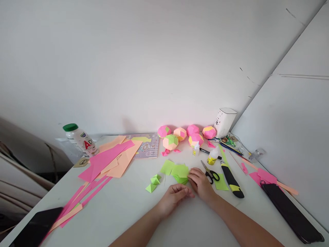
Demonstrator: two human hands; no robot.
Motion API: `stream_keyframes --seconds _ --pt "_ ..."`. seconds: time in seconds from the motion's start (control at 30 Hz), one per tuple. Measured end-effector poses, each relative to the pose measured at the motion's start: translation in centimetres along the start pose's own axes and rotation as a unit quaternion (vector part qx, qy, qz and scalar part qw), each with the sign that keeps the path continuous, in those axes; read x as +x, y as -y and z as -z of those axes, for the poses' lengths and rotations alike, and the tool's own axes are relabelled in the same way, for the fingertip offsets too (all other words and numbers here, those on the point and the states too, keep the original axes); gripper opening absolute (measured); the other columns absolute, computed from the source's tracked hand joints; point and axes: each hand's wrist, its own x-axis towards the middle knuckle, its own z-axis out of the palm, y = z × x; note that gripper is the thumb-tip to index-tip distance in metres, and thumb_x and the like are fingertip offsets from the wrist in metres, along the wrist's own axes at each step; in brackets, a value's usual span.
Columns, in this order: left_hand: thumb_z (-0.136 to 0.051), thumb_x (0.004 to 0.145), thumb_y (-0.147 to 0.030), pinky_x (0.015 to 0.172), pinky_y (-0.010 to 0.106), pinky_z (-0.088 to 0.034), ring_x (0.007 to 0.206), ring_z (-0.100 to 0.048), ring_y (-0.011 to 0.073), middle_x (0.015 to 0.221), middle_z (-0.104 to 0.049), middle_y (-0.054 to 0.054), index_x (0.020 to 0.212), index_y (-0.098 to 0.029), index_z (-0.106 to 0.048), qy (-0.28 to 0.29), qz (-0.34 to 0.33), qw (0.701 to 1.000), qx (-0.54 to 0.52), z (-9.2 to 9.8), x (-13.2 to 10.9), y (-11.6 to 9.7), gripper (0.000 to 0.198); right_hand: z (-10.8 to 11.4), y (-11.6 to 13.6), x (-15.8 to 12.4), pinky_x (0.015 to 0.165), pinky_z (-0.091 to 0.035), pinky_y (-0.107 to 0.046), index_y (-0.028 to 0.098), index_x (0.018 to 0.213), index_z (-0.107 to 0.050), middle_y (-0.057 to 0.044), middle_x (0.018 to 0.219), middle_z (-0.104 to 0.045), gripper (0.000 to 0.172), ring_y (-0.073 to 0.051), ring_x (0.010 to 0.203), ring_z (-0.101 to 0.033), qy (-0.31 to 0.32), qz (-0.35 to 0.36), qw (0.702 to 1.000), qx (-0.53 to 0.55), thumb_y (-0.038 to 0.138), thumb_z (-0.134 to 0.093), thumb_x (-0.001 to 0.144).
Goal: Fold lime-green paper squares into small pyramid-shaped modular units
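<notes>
Both of my hands rest near the middle of the white table (123, 219). My right hand (201, 183) has its fingers curled onto the edge of a pile of green folded paper pieces (177, 170). My left hand (174, 197) lies just beside it, fingers bent and pinched together toward the right hand; what they hold is hidden. Two small folded green units (153, 183) lie to the left of the hands. Black-handled scissors (211, 173) lie right of my right hand.
Several pink, orange and green paper balls (180, 135) line the wall. Pink and orange sheets (113, 159) and strips spread left, by a green-capped bottle (79, 139). Glue bottles (212, 156), a black-yellow utility knife (232, 181), a white box (224, 121) and dark phones (290, 211) sit around.
</notes>
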Motion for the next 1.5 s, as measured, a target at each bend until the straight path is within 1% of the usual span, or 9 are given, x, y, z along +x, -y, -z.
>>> stream_keyframes --seconds 0.13,0.23,0.4,0.53,0.8,1.0,1.2,1.33,1.5 --pt "-0.053 0.081 -0.044 0.085 0.041 -0.045 0.084 -0.061 0.0203 0.085 -0.064 0.01 0.087 -0.013 -0.063 -0.044 0.035 0.982 -0.18 0.2 0.6 -0.2 0.034 0.3 0.1 0.0 0.072 -0.048 -0.039 0.023 0.088 -0.067 -0.007 0.08 -0.054 0.018 -0.021 0.081 -0.053 -0.085 -0.058 0.992 0.073 0.021 -0.049 0.086" --pt "-0.049 0.082 -0.048 0.08 0.04 -0.047 0.084 -0.062 0.0209 0.091 -0.064 0.012 0.093 -0.013 -0.061 -0.044 0.05 0.973 -0.219 0.3 0.7 -0.4 0.039 0.1 0.0 -0.2 0.064 -0.05 -0.032 0.024 0.091 -0.068 -0.004 0.078 -0.051 0.018 -0.017 0.074 -0.054 -0.047 -0.065 0.977 0.199 0.025 -0.051 0.086" --pt "-0.072 0.068 -0.031 0.078 0.031 -0.046 0.085 -0.062 0.0188 0.092 -0.066 0.008 0.097 -0.016 -0.06 -0.096 -0.021 0.988 -0.12 1.0 0.7 -0.5 0.035 -0.3 -0.1 -0.4 0.072 -0.05 -0.03 0.023 0.083 -0.069 -0.008 0.098 -0.05 0.019 -0.018 0.09 -0.055 0.022 -0.064 0.959 0.275 0.028 -0.051 0.086" --pt "-0.067 0.071 -0.037 0.067 0.025 -0.045 0.073 -0.061 0.0152 0.078 -0.066 0.003 0.086 -0.017 -0.058 -0.167 -0.064 0.982 -0.055 1.8 1.0 -0.5 0.026 -0.3 0.3 -0.4 0.075 -0.05 -0.03 0.022 0.094 -0.066 -0.01 0.114 -0.047 0.017 -0.019 0.097 -0.053 0.052 -0.07 0.959 0.271 0.022 -0.054 0.082" --pt "-0.065 0.071 -0.039 0.06 0.023 -0.043 0.061 -0.055 0.011 0.067 -0.06 -0.003 0.079 -0.018 -0.056 -0.203 -0.058 0.977 -0.038 1.8 1.3 -0.3 0.025 -0.4 0.6 -0.4 0.083 -0.046 -0.034 0.02 0.094 -0.066 -0.01 0.108 -0.052 0.02 -0.02 0.093 -0.055 0.125 -0.016 0.958 0.258 0.028 -0.064 0.076" --pt "-0.063 0.072 -0.039 0.067 0.03 -0.048 0.077 -0.061 0.0186 0.087 -0.065 0.005 0.084 -0.017 -0.059 -0.132 -0.051 0.99 0.005 1.4 1.0 -0.5 0.026 -0.2 0.3 -0.1 0.071 -0.048 -0.028 0.017 0.074 -0.065 -0.01 0.101 -0.058 0.021 -0.019 0.088 -0.057 0.056 -0.148 0.935 0.317 0.036 -0.058 0.08" --pt "-0.047 0.082 -0.045 0.072 0.034 -0.049 0.076 -0.062 0.0193 0.086 -0.066 0.007 0.094 -0.016 -0.059 -0.085 -0.056 0.992 0.074 0.6 0.4 -0.8 0.034 -0.4 -0.1 -0.3 0.06 -0.046 -0.025 0.016 0.073 -0.063 -0.003 0.072 -0.06 0.019 -0.014 0.065 -0.055 0.059 -0.217 0.905 0.361 0.034 -0.061 0.078" --pt "-0.059 0.076 -0.041 0.064 0.029 -0.048 0.065 -0.061 0.0163 0.07 -0.065 0.003 0.1 -0.015 -0.054 -0.102 -0.041 0.986 0.123 0.9 0.6 0.1 0.036 -0.4 0.1 -0.4 0.057 -0.047 -0.025 0.015 0.073 -0.064 -0.002 0.069 -0.061 0.02 -0.014 0.063 -0.056 0.069 -0.249 0.89 0.376 0.035 -0.063 0.076" --pt "-0.056 0.077 -0.043 0.053 0.026 -0.045 0.055 -0.058 0.0143 0.06 -0.062 0.0 0.094 -0.015 -0.053 -0.116 -0.041 0.982 0.145 1.2 1.0 0.7 0.032 -0.4 0.3 -0.5 0.057 -0.049 -0.026 0.016 0.079 -0.063 -0.002 0.07 -0.061 0.022 -0.014 0.062 -0.056 0.079 -0.268 0.877 0.391 0.038 -0.063 0.075"
